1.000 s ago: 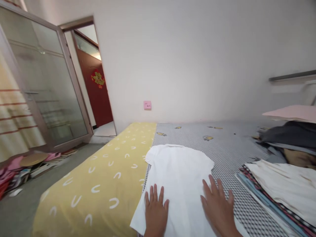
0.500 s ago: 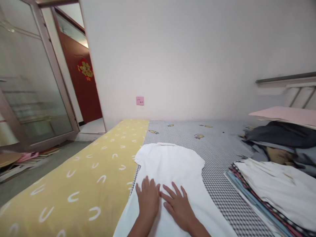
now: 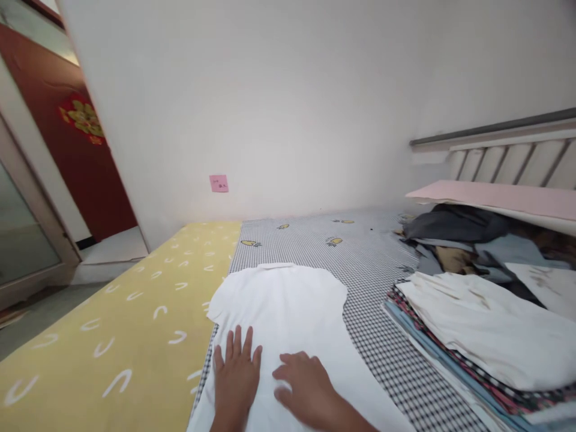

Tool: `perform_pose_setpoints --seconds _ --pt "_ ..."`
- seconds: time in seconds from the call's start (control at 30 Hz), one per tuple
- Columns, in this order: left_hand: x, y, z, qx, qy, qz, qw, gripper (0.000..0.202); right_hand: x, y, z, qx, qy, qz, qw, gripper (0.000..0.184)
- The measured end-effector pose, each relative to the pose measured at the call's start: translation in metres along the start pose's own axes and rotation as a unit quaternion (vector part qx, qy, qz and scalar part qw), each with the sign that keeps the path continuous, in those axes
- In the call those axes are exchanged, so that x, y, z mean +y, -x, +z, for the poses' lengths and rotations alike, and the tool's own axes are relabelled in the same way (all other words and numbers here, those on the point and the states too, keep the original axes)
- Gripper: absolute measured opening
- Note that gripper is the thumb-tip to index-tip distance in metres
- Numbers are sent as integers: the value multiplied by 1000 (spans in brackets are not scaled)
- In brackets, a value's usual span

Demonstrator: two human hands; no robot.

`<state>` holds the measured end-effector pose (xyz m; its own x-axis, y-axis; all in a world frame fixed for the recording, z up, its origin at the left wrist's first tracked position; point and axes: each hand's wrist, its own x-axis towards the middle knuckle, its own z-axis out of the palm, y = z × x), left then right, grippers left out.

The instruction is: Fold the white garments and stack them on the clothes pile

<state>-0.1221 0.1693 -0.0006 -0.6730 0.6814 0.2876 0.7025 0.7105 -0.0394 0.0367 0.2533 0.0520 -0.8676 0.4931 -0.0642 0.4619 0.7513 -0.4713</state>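
Bare hands rest on a white T-shirt (image 3: 283,300) spread across a bed

The left hand (image 3: 236,375) lies palm down on the shirt's near end, fingers (image 3: 237,348) splayed and gripping nothing; the right hand (image 3: 306,390), just beside it, rests there too, loosely curved and empty. The shirt's long axis runs straight away from both hands, collar end toward the wall, on the checked sheet (image 3: 373,264) beside a yellow sheet (image 3: 135,312). A stack of folded clothes (image 3: 472,330) lies to the right, a looser heap (image 3: 454,231) behind it near the headboard (image 3: 504,159)
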Motion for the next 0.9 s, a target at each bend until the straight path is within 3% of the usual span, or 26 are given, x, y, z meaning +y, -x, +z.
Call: perform_pose_setpoints --seconds 0.1,0.2,0.37,0.5,0.67,0.9 --pt "1 0 -2 8 -28 -1 1000 53 1 -43 -34 70 15 21 997 39" --pt "0 -1 4 20 -42 -1 999 53 35 -86 -52 123 42 48 990 51" --pt "-12 -2 28 51 -39 7 998 56 124 -126 -47 118 82 126 982 51" --pt "-17 -2 35 50 -33 14 998 56 160 -141 -43 161 109 200 960 54" --pt "-6 -4 14 8 -22 5 1000 55 151 -131 -38 153 147 205 955 55" --pt "7 -10 -30 -146 23 -4 989 59 96 -44 -14 82 182 120 972 51"
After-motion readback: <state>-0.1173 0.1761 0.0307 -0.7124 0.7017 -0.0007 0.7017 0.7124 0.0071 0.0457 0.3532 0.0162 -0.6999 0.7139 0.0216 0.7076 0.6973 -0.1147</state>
